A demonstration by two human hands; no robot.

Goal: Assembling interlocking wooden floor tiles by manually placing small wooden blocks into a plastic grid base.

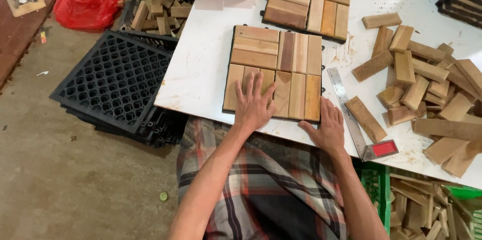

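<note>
A square wooden slat tile (pixel 281 59) on a black backing lies on the white table (pixel 201 69) in front of me. My left hand (pixel 254 103) rests flat on the tile's near slats, fingers spread. My right hand (pixel 327 127) lies flat on the table at the tile's near right corner, touching its edge. Neither hand holds anything.
A second finished tile (pixel 309 2) lies farther back. A steel try square with a red handle (pixel 354 119) sits right of my right hand. Loose wood slats (pixel 427 84) pile at the right. Black plastic grids (pixel 113 82) stack on the floor left, by a red bag (pixel 85 4).
</note>
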